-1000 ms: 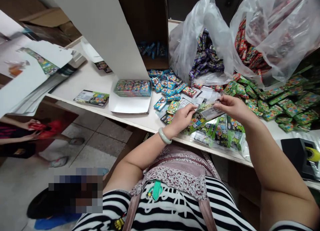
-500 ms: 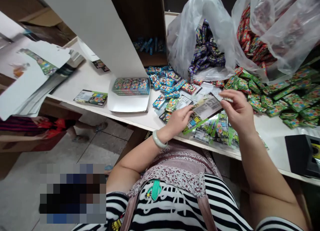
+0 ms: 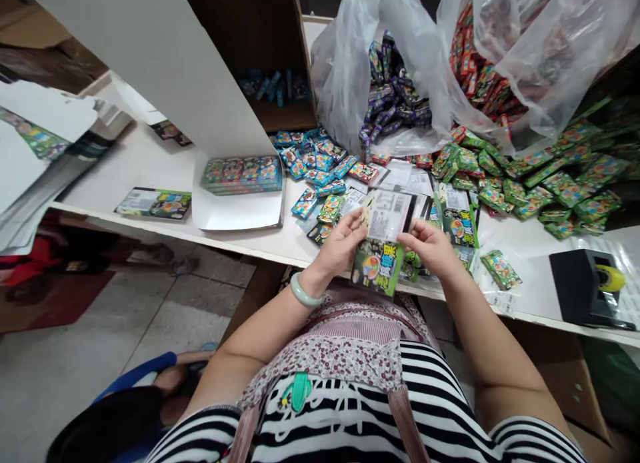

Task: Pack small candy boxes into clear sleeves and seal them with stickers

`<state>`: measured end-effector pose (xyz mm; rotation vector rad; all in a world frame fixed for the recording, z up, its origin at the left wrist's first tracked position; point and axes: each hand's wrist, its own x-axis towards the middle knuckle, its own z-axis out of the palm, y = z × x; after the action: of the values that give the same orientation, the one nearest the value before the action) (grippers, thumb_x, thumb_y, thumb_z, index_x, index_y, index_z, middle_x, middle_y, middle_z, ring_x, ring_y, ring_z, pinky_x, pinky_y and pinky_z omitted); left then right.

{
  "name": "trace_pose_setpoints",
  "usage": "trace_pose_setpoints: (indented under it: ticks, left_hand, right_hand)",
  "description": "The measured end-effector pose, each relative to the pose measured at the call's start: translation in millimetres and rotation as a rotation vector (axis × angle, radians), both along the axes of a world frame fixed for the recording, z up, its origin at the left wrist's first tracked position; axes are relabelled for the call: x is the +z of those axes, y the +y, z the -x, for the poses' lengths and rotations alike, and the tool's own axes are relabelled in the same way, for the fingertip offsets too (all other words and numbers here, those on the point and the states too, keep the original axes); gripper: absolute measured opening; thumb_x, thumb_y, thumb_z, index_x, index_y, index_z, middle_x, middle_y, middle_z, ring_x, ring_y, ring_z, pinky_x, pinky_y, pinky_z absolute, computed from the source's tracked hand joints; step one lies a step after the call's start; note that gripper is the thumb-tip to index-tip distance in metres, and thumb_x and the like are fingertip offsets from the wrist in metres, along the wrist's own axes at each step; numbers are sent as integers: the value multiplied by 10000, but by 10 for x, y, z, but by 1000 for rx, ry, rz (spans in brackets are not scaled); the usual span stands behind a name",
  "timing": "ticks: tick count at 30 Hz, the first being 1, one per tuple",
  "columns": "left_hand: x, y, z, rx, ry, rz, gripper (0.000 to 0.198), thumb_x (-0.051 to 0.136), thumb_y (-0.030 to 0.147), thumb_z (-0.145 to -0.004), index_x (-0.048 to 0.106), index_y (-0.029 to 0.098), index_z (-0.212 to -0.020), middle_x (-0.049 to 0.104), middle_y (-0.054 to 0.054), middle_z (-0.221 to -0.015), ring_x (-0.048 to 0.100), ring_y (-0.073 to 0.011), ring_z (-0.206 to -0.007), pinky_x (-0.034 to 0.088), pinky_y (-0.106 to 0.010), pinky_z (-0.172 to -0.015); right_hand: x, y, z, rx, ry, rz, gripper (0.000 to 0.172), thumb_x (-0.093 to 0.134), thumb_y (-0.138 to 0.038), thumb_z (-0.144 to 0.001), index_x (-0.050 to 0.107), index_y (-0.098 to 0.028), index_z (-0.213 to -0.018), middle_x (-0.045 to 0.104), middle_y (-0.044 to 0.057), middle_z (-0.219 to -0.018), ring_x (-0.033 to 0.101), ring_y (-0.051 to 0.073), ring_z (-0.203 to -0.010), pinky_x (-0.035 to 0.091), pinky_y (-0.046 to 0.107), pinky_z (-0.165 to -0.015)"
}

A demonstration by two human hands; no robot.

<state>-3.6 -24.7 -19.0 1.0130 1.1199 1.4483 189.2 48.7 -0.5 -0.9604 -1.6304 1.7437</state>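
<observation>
Between both hands, over the table's front edge, is a printed packaging card (image 3: 376,266). Its lower part is green and black with a candy picture, and its upper part is pale with small print and a barcode. My left hand (image 3: 340,246) pinches the card's left edge. On the right side, my right hand (image 3: 431,248) is closed with thumb and fingers at the card's edge. More green-and-black cards (image 3: 459,224) lie behind and beside the right hand. Small blue candy boxes (image 3: 305,203) and a green one (image 3: 331,209) are scattered beyond my left hand.
Clear plastic bags hold purple packs (image 3: 395,106) and red packs (image 3: 480,69) at the back. Green packs (image 3: 565,183) are heaped at right, near a black tape dispenser (image 3: 575,286). Left stands a white display box (image 3: 240,213). A person (image 3: 115,409) is low at left.
The card has turned from a tilted position to upright, its green-and-black part now facing me. My right hand has come down and left onto its edge. The view has shifted right.
</observation>
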Motion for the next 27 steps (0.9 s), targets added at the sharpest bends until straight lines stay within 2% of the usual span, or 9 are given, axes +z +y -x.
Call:
trace_pose_setpoints:
  ticks: [2, 3, 5, 8, 14, 19, 21, 24, 27]
  left_hand:
    - [14, 15, 24, 59, 83, -33, 498, 618, 403, -962, 486, 278, -1425, 715, -54, -1035, 711, -167, -911, 613, -310, -800]
    - [21, 14, 30, 64, 121, -49, 520, 602, 383, -974, 440, 305, -1461, 704, -48, -1027, 707, -164, -898, 616, -317, -792]
    - [33, -17, 23, 40, 179, -85, 555, 604, 381, -974, 398, 337, -1488, 689, -41, -1040, 700, -170, -925, 621, -333, -811]
    - [46, -127, 8, -15, 228, -140, 514, 661, 409, -937, 497, 321, -1416, 689, -50, -1129, 690, -189, -1020, 618, -345, -862]
    - [66, -287, 33, 10, 421, -145, 266, 627, 382, -959, 687, 229, -1169, 737, -52, -1069, 691, -160, -946, 582, -309, -858]
    - [75, -164, -38, 81, 415, -147, 226, 591, 379, -972, 714, 194, -929, 761, -53, -977, 702, -162, -939, 561, -315, -883]
    - [84, -108, -65, 54, 331, -128, 202, 606, 368, -963, 704, 205, -1033, 772, -56, -1006, 714, -166, -972, 563, -318, -896]
    - [90, -70, -68, 13, 237, -98, 335, 634, 348, -946, 634, 223, -1256, 780, -60, -1028, 729, -160, -968, 576, -306, -873]
    - [100, -72, -39, 23, 290, -122, 233, 630, 329, -945, 702, 200, -1125, 776, -67, -1034, 724, -156, -974, 575, -307, -891]
  right_hand:
    - [-25, -74, -41, 81, -17, 11, 370, 784, -537, -732, 613, -233, -856, 617, -38, -668, 567, 128, -574, 490, 267, -516]
    - [-32, -114, -61, 60, -4, 1, 375, 782, -511, -746, 619, -246, -955, 645, -34, -708, 597, 138, -603, 505, 272, -528]
    - [-33, -187, -101, -79, 39, -60, 509, 793, -455, -757, 565, -289, -1180, 691, -24, -798, 659, 162, -691, 548, 295, -597]
    - [-23, -263, -169, -191, 29, -163, 639, 794, -407, -783, 476, -331, -1331, 713, -15, -863, 696, 177, -768, 571, 322, -685]
    - [-19, -265, -285, -1, -239, -376, 297, 630, -450, -917, 642, -295, -1169, 708, -8, -809, 650, 164, -675, 536, 330, -682]
    - [29, -140, -262, -58, -234, -562, 206, 577, -407, -938, 727, -267, -921, 741, 61, -978, 690, 234, -945, 543, 414, -886]
    - [26, -107, -235, -97, -176, -521, 203, 611, -433, -916, 718, -264, -875, 728, 65, -988, 682, 238, -987, 552, 405, -864]
    - [-27, -89, -201, -140, -84, -313, 269, 683, -484, -859, 668, -289, -1044, 709, 36, -972, 679, 206, -905, 552, 322, -663]
    - [-60, -106, -190, -143, -45, -272, 310, 721, -483, -832, 632, -293, -1060, 698, 22, -940, 669, 193, -879, 520, 284, -593]
